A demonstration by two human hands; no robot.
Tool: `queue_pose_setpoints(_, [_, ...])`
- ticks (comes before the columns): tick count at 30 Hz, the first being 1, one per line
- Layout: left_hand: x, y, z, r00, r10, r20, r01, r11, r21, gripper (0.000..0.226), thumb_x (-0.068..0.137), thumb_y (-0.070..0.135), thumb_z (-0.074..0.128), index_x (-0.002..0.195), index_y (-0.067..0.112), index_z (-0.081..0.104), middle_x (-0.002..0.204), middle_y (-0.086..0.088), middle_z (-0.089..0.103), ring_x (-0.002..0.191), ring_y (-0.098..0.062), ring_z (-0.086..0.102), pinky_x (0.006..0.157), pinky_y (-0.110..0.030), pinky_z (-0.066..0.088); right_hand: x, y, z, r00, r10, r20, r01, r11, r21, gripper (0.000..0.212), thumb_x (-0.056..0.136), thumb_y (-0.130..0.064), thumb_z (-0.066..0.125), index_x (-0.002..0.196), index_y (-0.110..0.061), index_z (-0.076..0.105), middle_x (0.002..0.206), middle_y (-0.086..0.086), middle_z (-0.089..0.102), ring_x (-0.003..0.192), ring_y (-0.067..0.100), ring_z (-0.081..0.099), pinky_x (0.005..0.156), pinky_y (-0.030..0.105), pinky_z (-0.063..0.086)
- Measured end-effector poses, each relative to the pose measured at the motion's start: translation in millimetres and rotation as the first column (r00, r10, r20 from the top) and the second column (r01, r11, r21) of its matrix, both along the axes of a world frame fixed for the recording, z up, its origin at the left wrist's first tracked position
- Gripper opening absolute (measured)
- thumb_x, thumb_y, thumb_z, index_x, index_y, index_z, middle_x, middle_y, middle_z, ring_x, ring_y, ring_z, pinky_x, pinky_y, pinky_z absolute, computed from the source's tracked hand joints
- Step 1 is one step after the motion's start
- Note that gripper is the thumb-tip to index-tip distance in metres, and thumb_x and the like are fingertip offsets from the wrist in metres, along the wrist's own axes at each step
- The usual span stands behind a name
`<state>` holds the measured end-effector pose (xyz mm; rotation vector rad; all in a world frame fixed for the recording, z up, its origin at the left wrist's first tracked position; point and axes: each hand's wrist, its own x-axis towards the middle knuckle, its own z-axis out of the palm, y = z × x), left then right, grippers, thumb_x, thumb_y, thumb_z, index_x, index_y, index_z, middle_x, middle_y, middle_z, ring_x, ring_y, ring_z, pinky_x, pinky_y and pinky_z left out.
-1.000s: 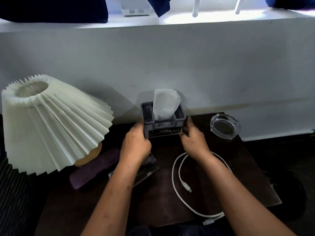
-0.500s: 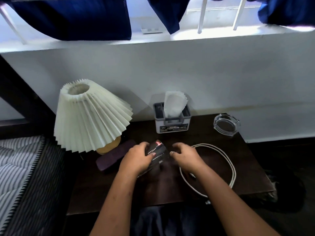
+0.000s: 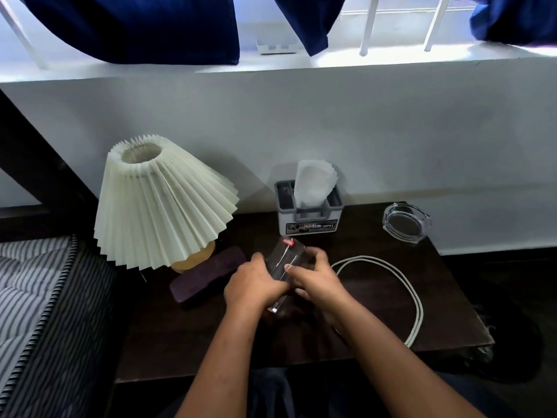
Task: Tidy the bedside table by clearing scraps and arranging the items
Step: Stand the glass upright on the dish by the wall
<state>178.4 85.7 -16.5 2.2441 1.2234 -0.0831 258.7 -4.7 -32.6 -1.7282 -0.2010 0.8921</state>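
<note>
On the dark bedside table, both hands hold a clear plastic wrapper with a small red mark at its top. My left hand grips its left side and my right hand pinches its right side, lifting it just above the table's middle. A grey tissue box with a white tissue sticking up stands at the back against the wall. A white cable lies looped to the right of my hands. A glass ashtray sits at the back right corner.
A lamp with a pleated cream shade stands at the back left. A dark purple case lies in front of it. A striped mattress borders the table's left side. The white wall and window sill rise behind.
My hands left the tissue box, came back toward me and took hold of the clear wrapper, which is now raised and tilted upright. The view has pulled back.
</note>
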Motion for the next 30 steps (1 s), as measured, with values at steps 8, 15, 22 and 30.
queue_pose_setpoints(8, [50,-23,15,0.825,0.203,0.528,0.020,0.923,-0.385,0.032,0.057,0.035,0.072,0.082,0.035,0.052,0.085,0.011,0.068,0.081,-0.007,0.064,0.063,-0.018,0.044,31,-24,41,0.992,-0.030,-0.123,0.063,0.960,0.274,0.035,0.086,-0.019,0.063,0.119,-0.010,0.055,0.110,0.008,0.070,0.090,0.011,0.068,0.078,0.027,0.055])
queue_pose_setpoints(15, [97,-73,15,0.596,0.316,0.738,0.294,0.770,-0.567,0.048,0.075,-0.011,0.063,0.110,0.021,0.053,0.111,-0.007,0.066,0.107,-0.022,0.063,0.091,-0.030,0.051,82,-66,48,0.990,-0.114,0.085,0.092,0.970,0.225,0.035,0.075,-0.008,0.074,0.106,-0.017,0.059,0.091,-0.009,0.070,0.070,-0.006,0.067,0.052,0.009,0.047])
queue_pose_setpoints(22, [133,-112,15,0.558,0.125,0.821,0.349,0.862,-0.368,0.066,0.081,-0.008,0.055,0.138,0.020,0.038,0.140,0.003,0.046,0.128,-0.005,0.044,0.108,-0.027,0.036,136,-97,41,0.776,-0.239,0.584,0.293,0.956,0.001,0.052,0.060,-0.033,0.084,0.100,-0.018,0.056,0.091,-0.004,0.069,0.085,0.013,0.066,0.075,0.026,0.051])
queue_pose_setpoints(30, [153,-112,8,0.573,0.037,0.819,0.337,0.900,-0.277,0.059,0.081,-0.006,0.055,0.124,0.033,0.051,0.119,0.025,0.047,0.106,0.012,0.048,0.080,0.003,0.036,189,-97,9,0.612,-0.371,0.698,0.505,0.863,0.016,0.055,0.060,-0.033,0.084,0.099,-0.013,0.052,0.085,-0.003,0.058,0.078,0.019,0.057,0.066,0.022,0.037])
